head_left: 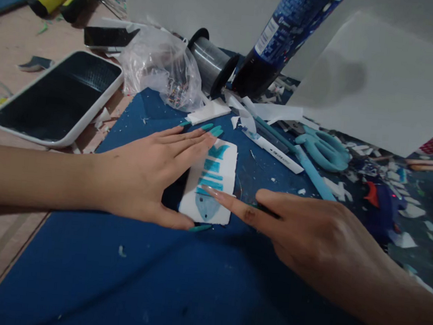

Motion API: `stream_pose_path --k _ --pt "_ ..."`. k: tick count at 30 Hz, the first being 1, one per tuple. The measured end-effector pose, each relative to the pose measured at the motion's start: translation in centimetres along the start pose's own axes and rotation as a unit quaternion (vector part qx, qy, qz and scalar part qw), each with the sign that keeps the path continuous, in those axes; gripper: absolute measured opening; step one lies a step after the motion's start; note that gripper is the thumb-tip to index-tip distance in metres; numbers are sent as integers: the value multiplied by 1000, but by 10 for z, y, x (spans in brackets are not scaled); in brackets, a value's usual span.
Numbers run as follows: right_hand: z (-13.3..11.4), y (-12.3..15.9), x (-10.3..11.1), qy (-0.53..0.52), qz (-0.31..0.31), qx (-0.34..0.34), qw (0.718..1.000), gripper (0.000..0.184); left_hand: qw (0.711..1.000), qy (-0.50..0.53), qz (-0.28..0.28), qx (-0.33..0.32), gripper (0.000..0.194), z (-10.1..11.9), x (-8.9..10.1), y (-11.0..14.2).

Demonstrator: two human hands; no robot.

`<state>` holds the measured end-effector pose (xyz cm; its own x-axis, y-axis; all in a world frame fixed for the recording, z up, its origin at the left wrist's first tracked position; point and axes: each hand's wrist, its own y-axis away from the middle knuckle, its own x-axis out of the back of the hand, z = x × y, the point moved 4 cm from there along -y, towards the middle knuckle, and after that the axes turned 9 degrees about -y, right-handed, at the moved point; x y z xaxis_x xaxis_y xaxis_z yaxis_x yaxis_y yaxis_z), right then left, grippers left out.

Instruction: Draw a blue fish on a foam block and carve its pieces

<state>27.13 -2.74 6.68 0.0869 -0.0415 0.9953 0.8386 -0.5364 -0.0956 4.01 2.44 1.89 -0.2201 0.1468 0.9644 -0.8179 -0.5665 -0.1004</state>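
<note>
A small white card lies on a blue mat, bearing a fishbone drawing in teal stripes with a grey-blue head. Flat across its left edge rests my left hand, with teal nails and fingers stretched out; the thumb reaches the card's lower edge. From the right comes my right hand, its index finger extended with the tip on the drawing near the fish's head. Its other fingers are curled back, and its thumb is hidden. Neither hand shows anything gripped.
Behind the card are a clear plastic bag, a wire spool and a dark bottle with a blue label. Teal scissors, a white-and-teal pen and scraps lie right. A phone sits left, near yellow-black tools.
</note>
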Motion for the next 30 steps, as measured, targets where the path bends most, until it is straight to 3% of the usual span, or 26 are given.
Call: stream_pose_path --k 16,30 --pt "2 -1 1 -42 8 6 999 74 1000 -4 -18 -2 116 0 0 2" --pt "7 -3 0 -70 13 25 997 64 999 -28 26 -17 115 1 -3 4"
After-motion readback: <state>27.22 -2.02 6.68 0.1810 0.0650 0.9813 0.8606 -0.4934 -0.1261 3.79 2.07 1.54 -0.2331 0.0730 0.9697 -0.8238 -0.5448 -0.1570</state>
